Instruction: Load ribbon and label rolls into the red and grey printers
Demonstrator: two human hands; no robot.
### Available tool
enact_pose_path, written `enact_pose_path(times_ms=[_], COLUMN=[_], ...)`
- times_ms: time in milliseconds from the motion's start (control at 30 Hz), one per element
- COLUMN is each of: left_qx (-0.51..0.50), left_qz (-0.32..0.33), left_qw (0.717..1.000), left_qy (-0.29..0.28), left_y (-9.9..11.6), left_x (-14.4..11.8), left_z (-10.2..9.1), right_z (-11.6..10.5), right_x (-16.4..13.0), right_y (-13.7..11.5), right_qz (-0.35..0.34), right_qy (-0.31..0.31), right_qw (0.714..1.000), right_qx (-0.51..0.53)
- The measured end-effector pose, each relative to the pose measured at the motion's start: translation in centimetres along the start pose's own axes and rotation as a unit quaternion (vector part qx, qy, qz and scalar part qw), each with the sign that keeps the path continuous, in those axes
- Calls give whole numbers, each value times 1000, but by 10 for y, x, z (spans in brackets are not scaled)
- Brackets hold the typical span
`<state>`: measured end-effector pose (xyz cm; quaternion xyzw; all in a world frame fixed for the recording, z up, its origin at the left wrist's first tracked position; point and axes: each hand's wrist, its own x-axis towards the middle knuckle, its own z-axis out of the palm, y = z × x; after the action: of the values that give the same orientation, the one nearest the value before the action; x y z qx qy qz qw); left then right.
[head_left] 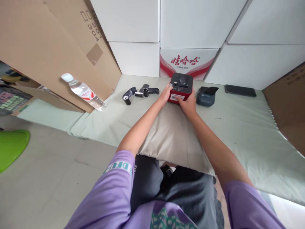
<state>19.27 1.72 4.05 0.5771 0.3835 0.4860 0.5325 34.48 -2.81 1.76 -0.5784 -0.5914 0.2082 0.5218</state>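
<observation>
A boxy red printer (175, 98) with a black top stands on the cloth-covered surface, between both my hands. It has a white label with a code on its front and a dark round shape in its top. My left hand (165, 95) is closed against its left side. At its front right corner, my right hand (188, 106) grips it, thumb lying by the label. To the right sits a small dark blue-grey printer (206, 96) with a black strip sticking up. Several small rolls, among them a black paper roll (126, 100), lie to the left.
A clear water bottle (83, 90) lies tilted by the cardboard box (71, 38) at left. White boxes (190, 22) are stacked behind. A dark phone-like slab (240, 90) rests at the back right, near another brown box (288, 101). A green seat (13, 146) shows at far left.
</observation>
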Motion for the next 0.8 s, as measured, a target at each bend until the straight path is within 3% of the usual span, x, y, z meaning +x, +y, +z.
enact_pose_path(times_ms=[100,233,367,500,633,700,800], left_qx=[18,11,6,6,-46,-68,-39], left_qz=[19,11,-16,-29,-36,-26,42], left_qw=[999,999,999,998,997,997,996], left_qy=[39,32,27,49,59,25,-63], left_y=[17,28,24,14,4,0,-5], left_x=[-63,-143,-182,-188,-160,-137,-108], left_z=[0,11,21,23,9,-1,-12], right_z=[-26,-57,-61,-54,-55,-53,-40], right_x=[-49,-116,-149,-157,-145,-131,-106], right_y=[-24,-51,-51,-36,-23,-16,-2], right_qz=[-29,-41,1,8,-8,-15,-41], right_qy=[-14,-33,-48,-43,-44,-39,-3], right_qw=[999,997,998,999,998,996,995], right_qx=[-20,-51,-40,-27,35,79,91])
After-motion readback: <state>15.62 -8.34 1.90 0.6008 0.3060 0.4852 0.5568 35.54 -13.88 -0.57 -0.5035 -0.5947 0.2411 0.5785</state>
